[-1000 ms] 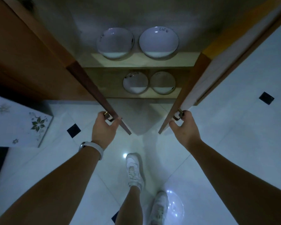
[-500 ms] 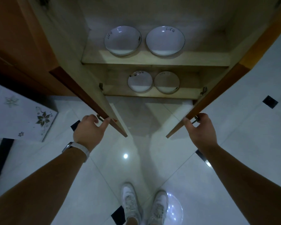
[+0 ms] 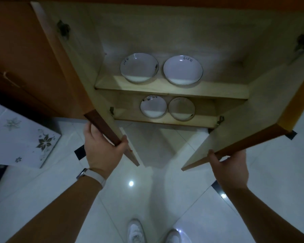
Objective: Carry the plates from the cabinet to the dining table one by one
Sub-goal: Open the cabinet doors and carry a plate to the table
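White and printed with grey flowers, a flat panel (image 3: 23, 137) is seen at the left edge, below the orange-brown cabinet front. To its right the left cabinet door (image 3: 67, 71) is swung wide, its pale inner face turned toward the shelves. Its near corner is gripped by the left hand (image 3: 104, 153), with the thumb laid on the inner side and the fingers curled round the outer side. A white wristband (image 3: 92, 177) is worn on that wrist.

Inside the cabinet (image 3: 165, 32) four white plates with thin dark rims are kept on two wooden shelves. On the upper shelf (image 3: 165, 87) the upper left plate (image 3: 139, 67) and the upper right plate (image 3: 182, 70) are set just beside each other, each marked with dark lettering near its far rim. On the lower shelf (image 3: 165, 121) the lower left plate (image 3: 153, 106) and the lower right plate (image 3: 181, 108) are placed side by side, nearly touching.

Nearer, on the glossy white floor (image 3: 279, 181) with its black diamond insets, two white shoes (image 3: 136, 231) are seen at the bottom edge.

At the right, the right cabinet door (image 3: 244, 123) is also swung open. Its near edge is held by the right hand (image 3: 231, 168); the thumb is pressed on the pale inner face, and the fingers are wrapped behind the outer side, mostly hidden.
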`<action>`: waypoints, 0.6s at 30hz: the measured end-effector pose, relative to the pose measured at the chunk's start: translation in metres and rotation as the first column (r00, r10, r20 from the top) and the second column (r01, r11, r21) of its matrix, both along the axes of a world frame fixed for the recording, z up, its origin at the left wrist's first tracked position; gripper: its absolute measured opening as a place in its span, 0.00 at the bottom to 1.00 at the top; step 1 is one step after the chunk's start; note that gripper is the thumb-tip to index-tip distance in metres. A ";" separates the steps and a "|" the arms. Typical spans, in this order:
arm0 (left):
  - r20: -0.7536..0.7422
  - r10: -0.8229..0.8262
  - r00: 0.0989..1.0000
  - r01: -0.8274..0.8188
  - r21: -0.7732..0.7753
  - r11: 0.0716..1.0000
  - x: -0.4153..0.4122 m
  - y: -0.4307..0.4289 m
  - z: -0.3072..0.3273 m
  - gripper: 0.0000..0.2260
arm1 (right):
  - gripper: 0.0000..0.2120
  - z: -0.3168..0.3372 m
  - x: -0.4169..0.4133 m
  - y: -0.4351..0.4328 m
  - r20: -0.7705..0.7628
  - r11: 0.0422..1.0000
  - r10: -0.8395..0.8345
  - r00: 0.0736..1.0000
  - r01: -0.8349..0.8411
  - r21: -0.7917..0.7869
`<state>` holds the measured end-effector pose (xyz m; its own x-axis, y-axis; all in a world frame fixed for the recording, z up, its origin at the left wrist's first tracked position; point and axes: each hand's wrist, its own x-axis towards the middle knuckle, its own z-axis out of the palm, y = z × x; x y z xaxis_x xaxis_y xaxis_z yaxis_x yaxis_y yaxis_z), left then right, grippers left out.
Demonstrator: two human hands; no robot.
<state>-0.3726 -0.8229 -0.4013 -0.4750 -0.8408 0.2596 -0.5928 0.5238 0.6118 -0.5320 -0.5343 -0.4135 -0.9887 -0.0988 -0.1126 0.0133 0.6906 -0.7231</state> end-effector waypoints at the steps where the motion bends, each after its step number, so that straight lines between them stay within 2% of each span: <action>1: -0.063 0.000 0.998 0.001 0.014 1.000 0.000 0.001 0.011 0.36 | 0.25 0.010 0.000 0.000 -0.031 1.000 -0.010 0.999 0.009 -0.025; 3: -0.151 -0.025 0.988 0.026 0.005 1.000 0.003 -0.001 0.036 0.36 | 0.28 0.034 0.000 0.000 -0.085 0.998 -0.036 0.996 0.031 -0.062; 5: -0.165 -0.083 0.983 0.079 -0.030 0.996 0.011 -0.008 0.059 0.39 | 0.31 0.059 -0.001 0.002 -0.115 0.994 -0.062 0.991 0.051 -0.094; 8: -0.092 -0.140 0.986 0.137 -0.043 0.990 0.025 -0.022 0.090 0.42 | 0.33 0.099 -0.002 0.002 -0.158 0.983 -0.045 0.986 0.015 -0.182; 11: -0.048 -0.168 0.985 0.161 -0.118 0.980 0.036 -0.027 0.117 0.43 | 0.36 0.140 -0.002 0.001 -0.277 0.981 0.030 0.960 -0.082 -0.179; 14: -0.028 -0.240 0.970 0.224 -0.263 0.938 0.042 -0.032 0.140 0.39 | 0.40 0.166 -0.007 0.007 -0.363 0.992 0.100 0.926 -0.122 -0.039; 15: -0.010 -0.276 0.961 0.259 -0.315 0.913 0.043 -0.035 0.148 0.35 | 0.38 0.173 -0.009 0.008 -0.412 0.990 0.137 0.901 -0.138 0.027; 16: 0.023 -0.323 0.946 0.308 -0.366 0.878 0.043 -0.038 0.156 0.30 | 0.33 0.178 -0.011 0.009 -0.480 0.979 0.204 0.853 -0.173 0.107; 18: 0.116 -0.425 0.898 0.431 -0.432 0.792 0.042 -0.041 0.172 0.16 | 0.16 0.187 -0.017 0.011 -0.598 0.919 0.389 0.701 -0.255 0.300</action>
